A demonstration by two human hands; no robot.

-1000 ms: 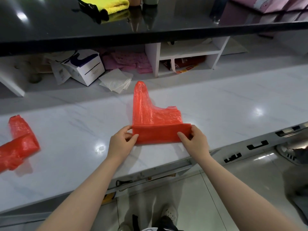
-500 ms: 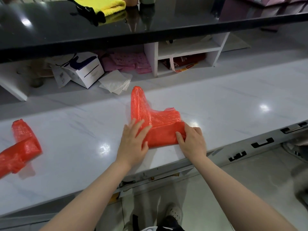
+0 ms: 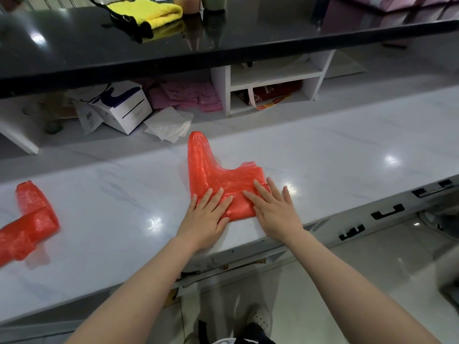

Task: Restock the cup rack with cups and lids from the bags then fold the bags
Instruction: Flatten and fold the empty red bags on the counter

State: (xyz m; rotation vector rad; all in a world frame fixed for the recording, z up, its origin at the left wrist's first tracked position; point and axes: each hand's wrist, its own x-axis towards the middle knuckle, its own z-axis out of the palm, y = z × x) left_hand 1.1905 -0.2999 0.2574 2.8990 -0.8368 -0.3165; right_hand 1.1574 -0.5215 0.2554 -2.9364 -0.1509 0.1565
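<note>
A red plastic bag (image 3: 218, 175) lies partly folded on the white marble counter (image 3: 335, 155), one handle pointing away from me. My left hand (image 3: 206, 214) presses flat on the bag's near left part, fingers straight. My right hand (image 3: 273, 207) presses flat on its near right part, fingers spread. A second red bag (image 3: 27, 224) lies crumpled at the counter's left edge, away from both hands. No cups, lids or cup rack are in view.
A black upper counter (image 3: 248, 33) overhangs the back and carries a yellow cloth (image 3: 149, 11). Under it are a white box (image 3: 124, 105), white napkins (image 3: 171, 122), pink packets (image 3: 188, 95) and a small white shelf (image 3: 273, 80). The counter's front edge runs just below my wrists.
The bag's near edge has been folded over away from me. Both hands went from pinching that edge to lying flat on the fold, the right hand opening last.
</note>
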